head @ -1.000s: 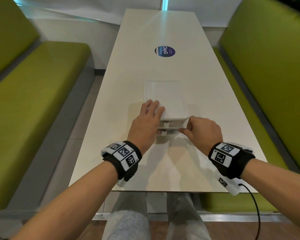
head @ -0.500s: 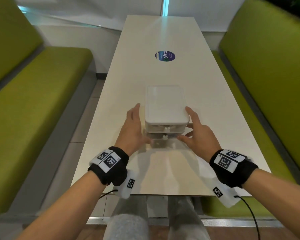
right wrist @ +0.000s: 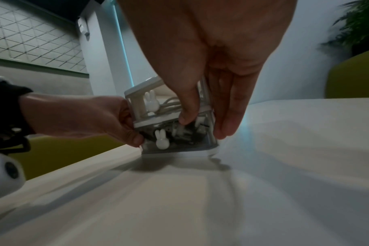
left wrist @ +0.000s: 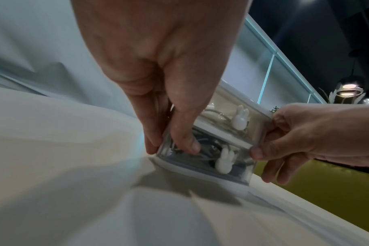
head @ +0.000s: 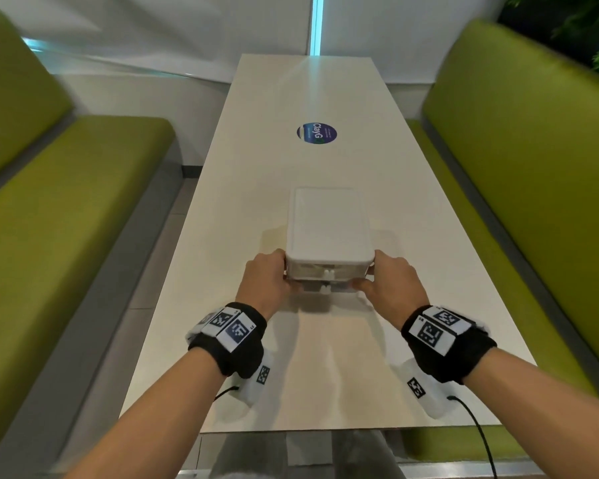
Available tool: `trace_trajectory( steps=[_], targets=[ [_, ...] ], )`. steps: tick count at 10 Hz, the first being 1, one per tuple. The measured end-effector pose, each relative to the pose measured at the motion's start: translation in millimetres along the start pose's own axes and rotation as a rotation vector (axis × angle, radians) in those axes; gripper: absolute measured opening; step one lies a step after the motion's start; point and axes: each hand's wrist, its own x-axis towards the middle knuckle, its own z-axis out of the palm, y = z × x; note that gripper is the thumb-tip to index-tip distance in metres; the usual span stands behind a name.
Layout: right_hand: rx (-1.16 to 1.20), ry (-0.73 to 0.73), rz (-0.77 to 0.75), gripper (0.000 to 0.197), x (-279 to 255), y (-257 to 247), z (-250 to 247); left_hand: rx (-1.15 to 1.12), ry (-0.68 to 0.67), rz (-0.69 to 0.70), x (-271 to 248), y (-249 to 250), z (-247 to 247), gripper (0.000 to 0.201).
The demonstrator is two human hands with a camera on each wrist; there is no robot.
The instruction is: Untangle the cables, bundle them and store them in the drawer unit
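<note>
The drawer unit (head: pixel 329 233) stands at the centre of the white desk (head: pixel 267 174), both clear drawers pushed in, each with a white rabbit-shaped knob (left wrist: pixel 224 160). The left hand (head: pixel 268 280) takes the unit's 9 o'clock side and the right hand (head: pixel 389 283) its 3 o'clock side, each grip closed on the unit with thumb on the lower drawer front and fingers along the side wall. Pale cables (left wrist: pixel 216 115) lie in the upper drawer and dark cables (right wrist: pixel 180 133) in the lower; a round blue sticker (head: pixel 316 133) sits at 12 o'clock from the unit.

A long white table (head: pixel 256 209) carries the drawer unit (head: pixel 328 229) and a round sticker (head: pixel 316 133).
</note>
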Motion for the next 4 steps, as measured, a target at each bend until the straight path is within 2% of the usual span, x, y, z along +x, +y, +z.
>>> trace_trajectory(
  steps=[3, 4],
  targets=[
    [0.003, 0.012, 0.026, 0.037, 26, 5, -10, -0.099, -0.013, -0.050, 18, 14, 2, 0.034],
    [0.036, 0.016, 0.048, 0.042, 22, 8, -11, -0.122, -0.024, -0.059, 7, 13, -3, 0.050]
  ],
)
